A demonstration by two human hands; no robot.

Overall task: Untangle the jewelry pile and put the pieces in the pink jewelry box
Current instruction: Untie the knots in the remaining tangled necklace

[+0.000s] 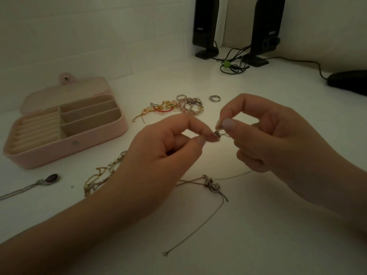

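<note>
The pink jewelry box [95, 141] stands open at the left, its compartments showing no jewelry. My left hand [158, 155] and my right hand [268, 135] are raised over the table's middle. Both pinch a small silver charm [217, 133] on a thin chain between thumb and forefinger. That thin chain [214, 215] trails down to the table below, with a silver knot of charms [211, 184] on it. A tangled pile of beaded bracelets and gold pieces [178, 107] lies behind my hands. A gold and pearl chain [99, 177] lies partly under my left wrist.
A silver ring [214, 98] lies alone right of the pile. A necklace with a dark oval pendant [52, 178] lies at the left front. Two black speakers [206, 26] with tangled cables [232, 64] stand at the back. A black mouse [349, 80] sits at the far right.
</note>
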